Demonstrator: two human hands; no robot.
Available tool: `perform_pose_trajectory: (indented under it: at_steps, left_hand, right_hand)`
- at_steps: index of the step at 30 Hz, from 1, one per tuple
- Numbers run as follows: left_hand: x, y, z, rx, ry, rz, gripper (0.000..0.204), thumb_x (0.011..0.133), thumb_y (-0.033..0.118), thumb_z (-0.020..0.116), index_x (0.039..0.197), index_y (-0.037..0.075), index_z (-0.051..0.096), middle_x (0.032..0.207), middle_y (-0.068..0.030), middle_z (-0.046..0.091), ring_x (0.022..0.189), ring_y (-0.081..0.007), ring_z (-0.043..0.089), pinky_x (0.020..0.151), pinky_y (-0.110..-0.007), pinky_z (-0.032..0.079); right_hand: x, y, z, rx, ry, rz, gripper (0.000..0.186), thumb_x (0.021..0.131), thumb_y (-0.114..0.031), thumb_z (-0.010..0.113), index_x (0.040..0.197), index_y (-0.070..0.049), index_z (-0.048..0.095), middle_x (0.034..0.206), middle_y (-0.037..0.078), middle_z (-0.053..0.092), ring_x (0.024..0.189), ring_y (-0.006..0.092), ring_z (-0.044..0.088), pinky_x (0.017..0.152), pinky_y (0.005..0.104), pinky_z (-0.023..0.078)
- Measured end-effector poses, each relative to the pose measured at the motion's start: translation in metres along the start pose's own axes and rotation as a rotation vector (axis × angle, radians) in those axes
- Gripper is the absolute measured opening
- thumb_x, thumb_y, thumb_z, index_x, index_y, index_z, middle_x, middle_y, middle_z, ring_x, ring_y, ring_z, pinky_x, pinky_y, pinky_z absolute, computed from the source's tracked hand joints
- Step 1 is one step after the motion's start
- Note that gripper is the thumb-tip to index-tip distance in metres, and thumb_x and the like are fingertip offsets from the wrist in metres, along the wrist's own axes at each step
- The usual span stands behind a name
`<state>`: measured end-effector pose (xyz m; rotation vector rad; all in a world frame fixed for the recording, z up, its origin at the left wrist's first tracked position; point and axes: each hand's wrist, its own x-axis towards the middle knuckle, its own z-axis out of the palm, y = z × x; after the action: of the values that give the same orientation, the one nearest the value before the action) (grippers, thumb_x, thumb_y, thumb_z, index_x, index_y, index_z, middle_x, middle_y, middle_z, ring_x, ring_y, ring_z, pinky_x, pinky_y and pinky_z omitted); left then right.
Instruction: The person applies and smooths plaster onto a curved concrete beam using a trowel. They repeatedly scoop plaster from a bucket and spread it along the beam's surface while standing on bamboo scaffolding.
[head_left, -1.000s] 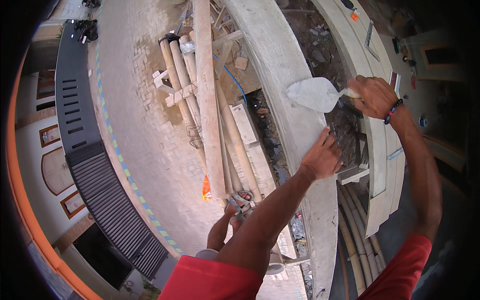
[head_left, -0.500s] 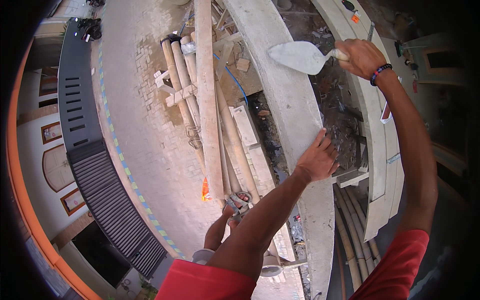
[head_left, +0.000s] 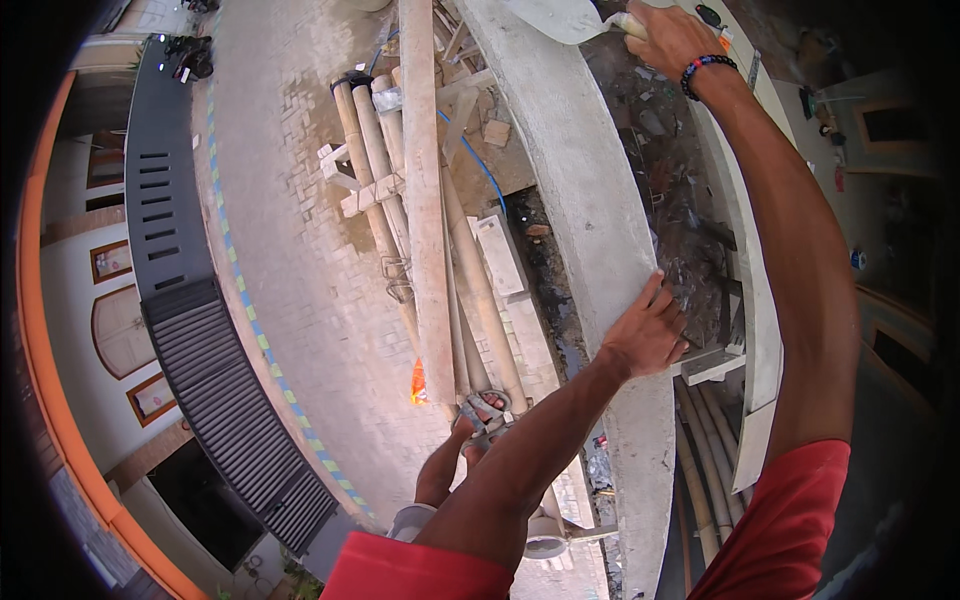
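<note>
Trowel (head_left: 560, 18) is gripped by the right hand (head_left: 667, 42); the left hand (head_left: 646, 335) rests unclenched on concrete beam (head_left: 572, 150).

The trowel (head_left: 560, 18) had a wide, flat, pale grey blade and a short, light handle. Its blade was near the top edge of the view, and part of it was cut off. The right hand (head_left: 665, 42) held it by the handle, and the blade pointed left, over the far part of the ledge (head_left: 590, 200). The ledge was long, grey and flat on top, a bit rough and blotchy. The left hand (head_left: 645, 332) rested on its right edge, nearer the body.
</note>
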<state>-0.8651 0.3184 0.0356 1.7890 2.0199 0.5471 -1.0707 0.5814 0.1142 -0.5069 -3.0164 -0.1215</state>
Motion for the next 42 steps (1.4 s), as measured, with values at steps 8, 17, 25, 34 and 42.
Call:
perform_pose_trajectory:
  at_steps: [8, 17, 25, 34, 42]
  left_hand:
    - [-0.004, -0.005, 0.003, -0.043, 0.071, -0.003, 0.043, 0.089, 0.042, 0.055, 0.106, 0.004, 0.067, 0.104, -0.0086, 0.064, 0.12, -0.0299, 0.046, 0.117, -0.052, 0.016]
    - [-0.013, -0.019, 0.02, -0.5, 0.174, -0.048, 0.04, 0.09, 0.039, 0.055, 0.108, 0.004, 0.064, 0.101, -0.0068, 0.061, 0.117, -0.0277, 0.048, 0.116, -0.05, 0.02]
    - [-0.003, -0.011, 0.021, -0.493, 0.145, -0.038, 0.037, 0.091, 0.036, 0.054, 0.11, 0.005, 0.061, 0.097, -0.0045, 0.059, 0.116, -0.0238, 0.048, 0.116, -0.048, 0.021]
    - [-0.015, -0.007, 0.012, -0.595, 0.104, -0.15, 0.039, 0.092, 0.032, 0.054, 0.121, 0.006, 0.056, 0.105, -0.0035, 0.058, 0.119, -0.0216, 0.047, 0.117, -0.048, 0.022]
    - [-0.009, -0.009, 0.003, 0.006, 0.059, 0.006, 0.048, 0.093, 0.041, 0.049, 0.123, 0.006, 0.061, 0.124, -0.0081, 0.059, 0.13, -0.0277, 0.039, 0.12, -0.051, 0.007]
  right_hand:
    - [-0.17, -0.056, -0.031, 1.625, -0.384, 0.806, 0.036, 0.081, -0.005, 0.06, 0.114, -0.003, 0.047, 0.074, 0.006, 0.052, 0.046, 0.0148, 0.052, 0.039, 0.0298, 0.046]
    - [-0.133, -0.191, -0.001, 2.076, -0.104, 1.21, 0.016, 0.085, -0.008, 0.058, 0.095, -0.009, 0.045, 0.075, 0.006, 0.05, 0.05, 0.0169, 0.052, 0.04, 0.034, 0.046]
    - [-0.004, -0.177, -0.022, 2.049, 0.178, 0.978, 0.026, 0.079, -0.009, 0.066, 0.098, -0.003, 0.049, 0.081, 0.01, 0.052, 0.055, 0.0213, 0.056, 0.043, 0.0371, 0.049]
    - [-0.05, -0.23, 0.007, 2.291, -0.016, 1.311, 0.022, 0.084, -0.01, 0.062, 0.096, -0.006, 0.045, 0.077, 0.008, 0.047, 0.056, 0.0202, 0.052, 0.049, 0.0411, 0.049]
    - [-0.026, -0.103, -0.002, 1.824, -0.029, 0.761, 0.027, 0.089, -0.02, 0.066, 0.1, -0.005, 0.047, 0.079, 0.006, 0.052, 0.062, 0.0163, 0.057, 0.052, 0.03, 0.054]
